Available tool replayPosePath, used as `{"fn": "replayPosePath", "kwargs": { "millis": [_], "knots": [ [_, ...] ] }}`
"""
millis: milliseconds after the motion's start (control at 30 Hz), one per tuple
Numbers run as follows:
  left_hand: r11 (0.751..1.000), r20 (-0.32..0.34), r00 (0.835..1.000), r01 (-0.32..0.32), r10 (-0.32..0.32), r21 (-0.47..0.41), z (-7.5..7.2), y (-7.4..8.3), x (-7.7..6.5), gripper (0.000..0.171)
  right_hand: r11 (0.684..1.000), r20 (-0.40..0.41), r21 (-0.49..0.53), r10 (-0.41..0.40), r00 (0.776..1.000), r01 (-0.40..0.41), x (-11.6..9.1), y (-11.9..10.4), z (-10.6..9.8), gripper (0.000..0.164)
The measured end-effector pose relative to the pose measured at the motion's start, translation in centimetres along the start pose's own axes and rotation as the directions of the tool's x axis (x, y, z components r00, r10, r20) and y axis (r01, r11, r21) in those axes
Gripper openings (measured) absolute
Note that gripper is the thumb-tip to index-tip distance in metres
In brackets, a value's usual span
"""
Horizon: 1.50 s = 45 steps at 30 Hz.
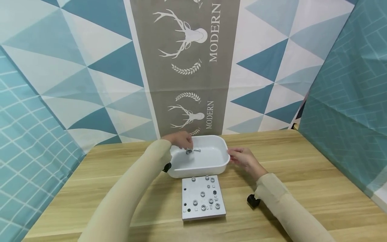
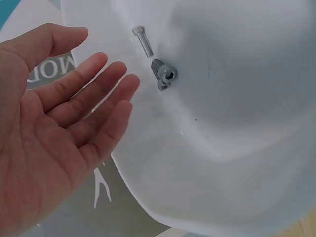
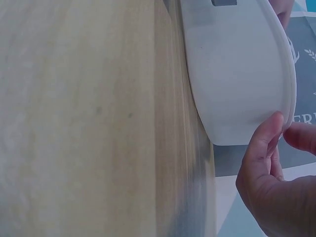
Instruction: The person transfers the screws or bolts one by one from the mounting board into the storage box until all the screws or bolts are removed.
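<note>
A white plastic basin (image 1: 211,161) stands on the table. My left hand (image 1: 180,139) reaches over its left side, above a few socket head bolts (image 1: 189,151) on the bottom. In the left wrist view that hand (image 2: 54,123) is loosely bent, its palm bare, with nothing between fingers and thumb. One bolt (image 2: 143,42) lies apart; beside it other bolts (image 2: 166,75) overlap. My right hand (image 1: 243,158) pinches the basin's right rim. The right wrist view shows thumb and fingers of this hand (image 3: 266,173) on either side of the rim.
In front of the basin lies a silver metal block (image 1: 191,190) with several socket head bolts and dark holes. Wooden table (image 1: 272,151) stretches to both sides. Patterned cloth (image 1: 187,80) hangs behind it. A black device (image 1: 253,201) sits at the right wrist.
</note>
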State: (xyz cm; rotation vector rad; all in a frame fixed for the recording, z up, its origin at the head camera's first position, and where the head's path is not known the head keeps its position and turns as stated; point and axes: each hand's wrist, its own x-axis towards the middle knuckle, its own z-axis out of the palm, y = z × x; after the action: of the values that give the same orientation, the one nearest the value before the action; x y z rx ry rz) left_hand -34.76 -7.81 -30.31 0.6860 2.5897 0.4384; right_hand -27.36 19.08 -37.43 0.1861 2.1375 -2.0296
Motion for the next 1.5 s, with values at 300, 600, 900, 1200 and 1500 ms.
{"fn": "replayPosePath", "kwargs": {
  "millis": [300, 600, 900, 1200, 1500],
  "knots": [
    [0.985, -0.094, 0.983, -0.148, 0.156, 0.09, 0.7, 0.1, -2.6, 0.015, 0.999, 0.002, -0.026, 0.019, 1.0, -0.019, -0.1, -0.1, 0.2, 0.046],
    [0.956, -0.115, 0.951, -0.278, 0.288, 0.095, 1.6, 1.0, -6.0, 0.019, 0.998, -0.007, -0.037, 0.042, 0.999, -0.042, 0.0, -0.4, -0.2, 0.046],
    [0.926, -0.123, 0.919, -0.361, 0.374, 0.112, 3.0, 3.1, -8.4, 0.023, 0.999, 0.017, -0.024, 0.024, 1.0, -0.024, 0.1, -0.3, -0.3, 0.045],
    [0.901, -0.073, 0.9, -0.422, 0.43, 0.106, 4.9, 5.2, -10.2, 0.025, 1.0, 0.025, 0.005, 0.017, 1.0, -0.017, 0.2, -0.2, -0.4, 0.044],
    [0.887, 0.0, 0.894, -0.444, 0.447, 0.127, 7.2, 5.7, -11.6, 0.021, 1.0, 0.027, 0.002, 0.017, 0.999, -0.017, 0.2, -0.1, -0.3, 0.043]
  ]
}}
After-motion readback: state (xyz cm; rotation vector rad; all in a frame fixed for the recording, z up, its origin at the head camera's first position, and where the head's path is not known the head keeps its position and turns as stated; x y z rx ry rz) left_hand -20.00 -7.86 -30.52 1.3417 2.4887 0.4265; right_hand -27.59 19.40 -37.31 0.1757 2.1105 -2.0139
